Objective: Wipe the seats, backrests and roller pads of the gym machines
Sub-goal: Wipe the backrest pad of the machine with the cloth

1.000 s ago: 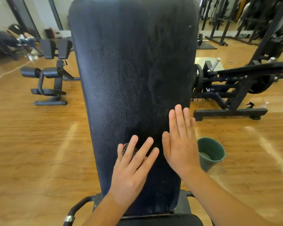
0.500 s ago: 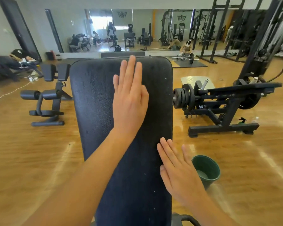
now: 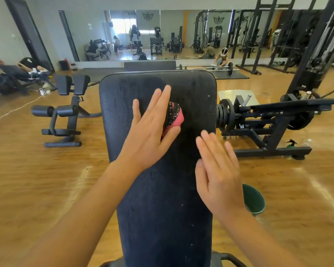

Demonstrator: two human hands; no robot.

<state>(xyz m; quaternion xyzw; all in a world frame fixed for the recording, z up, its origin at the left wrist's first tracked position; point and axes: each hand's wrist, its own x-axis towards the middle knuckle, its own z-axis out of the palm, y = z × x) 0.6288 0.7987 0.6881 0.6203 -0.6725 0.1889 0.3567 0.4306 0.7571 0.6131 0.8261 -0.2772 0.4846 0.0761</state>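
High on the backrest [image 3: 162,189], left hand [image 3: 152,135] presses a cloth [image 3: 175,117] with straight fingers. The cloth pokes out at 2 o'clock and, unpinched, could slip free. Right hand [image 3: 218,176], flat and empty, lies at 4 o'clock.

Obscured and cut-off bits, backrest wipe

Pink-and-black cloth [image 3: 175,117] mostly covered by left hand [image 3: 150,135], only its 2 o'clock side showing; right hand [image 3: 218,170] fingertips blurred, contact with backrest [image 3: 162,189] unclear; backrest foot cut off at 6 o'clock; green bucket [image 3: 255,199], 4 o'clock, half hidden behind right wrist.
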